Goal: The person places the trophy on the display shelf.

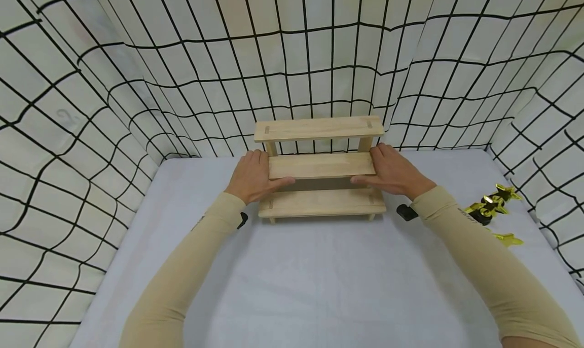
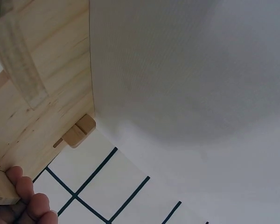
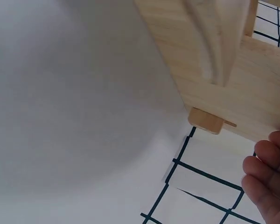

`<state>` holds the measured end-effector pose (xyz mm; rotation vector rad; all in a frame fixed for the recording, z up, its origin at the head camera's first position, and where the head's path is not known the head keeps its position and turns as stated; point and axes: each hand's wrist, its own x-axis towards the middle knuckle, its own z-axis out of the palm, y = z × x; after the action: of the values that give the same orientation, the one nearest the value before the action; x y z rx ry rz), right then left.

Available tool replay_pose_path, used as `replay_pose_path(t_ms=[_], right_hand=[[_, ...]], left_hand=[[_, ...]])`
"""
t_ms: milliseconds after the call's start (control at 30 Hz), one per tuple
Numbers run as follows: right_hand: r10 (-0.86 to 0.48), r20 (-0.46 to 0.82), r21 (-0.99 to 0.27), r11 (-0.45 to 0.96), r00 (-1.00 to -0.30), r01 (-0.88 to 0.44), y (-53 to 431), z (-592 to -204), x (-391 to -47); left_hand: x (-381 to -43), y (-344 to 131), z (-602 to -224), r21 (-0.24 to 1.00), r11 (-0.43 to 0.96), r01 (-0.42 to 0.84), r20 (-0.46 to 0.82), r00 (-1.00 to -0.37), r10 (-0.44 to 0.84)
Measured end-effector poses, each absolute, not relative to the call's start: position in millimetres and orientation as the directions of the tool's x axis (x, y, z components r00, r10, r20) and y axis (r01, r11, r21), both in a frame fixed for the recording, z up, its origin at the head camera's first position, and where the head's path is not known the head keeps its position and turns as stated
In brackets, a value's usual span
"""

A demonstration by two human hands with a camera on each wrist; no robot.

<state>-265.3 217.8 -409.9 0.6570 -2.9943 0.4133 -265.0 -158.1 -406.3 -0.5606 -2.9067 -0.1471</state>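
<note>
On the white surface point(image 1: 315, 282), near the middle of the far edge, is the rack point(image 1: 321, 130). The left hand point(image 1: 256, 178) and right hand point(image 1: 394, 171), apart, grip opposite ends of its middle board point(image 1: 321, 165), probably to keep it level.

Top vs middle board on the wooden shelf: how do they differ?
The left grip and right grip hold the middle board at its ends; neither holds the top board. The top board shows joint marks near both ends; the grips cover the middle board's ends. The top board sits higher and farther back than the middle board. Both are flat, pale wood.
</note>
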Motion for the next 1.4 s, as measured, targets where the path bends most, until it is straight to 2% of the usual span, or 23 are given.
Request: replay_pose_path(t_ms=[300, 667, 1400], right_hand=[[-0.421, 0.174, -0.141, 0.884, -0.89, -0.445, 213.9, -410.3, -262.9], [-0.433, 0.182, -0.086, 0.887, -0.883, -0.453, 212.5, -410.7, -258.1], [-0.497, 0.28, 0.049, 0.862, -0.821, -0.505, 214.8, -412.9, -237.8]], left_hand=[[-262.7, -157.9, -404.8, 0.022, 0.924, 0.383, 0.219, -0.903, 0.369], [-258.0, -159.3, -404.2, 0.014, 0.928, 0.371, 0.202, -0.911, 0.361], [-236.4, -159.3, -404.2, -0.027, 0.93, 0.367, 0.201, -0.909, 0.364]])
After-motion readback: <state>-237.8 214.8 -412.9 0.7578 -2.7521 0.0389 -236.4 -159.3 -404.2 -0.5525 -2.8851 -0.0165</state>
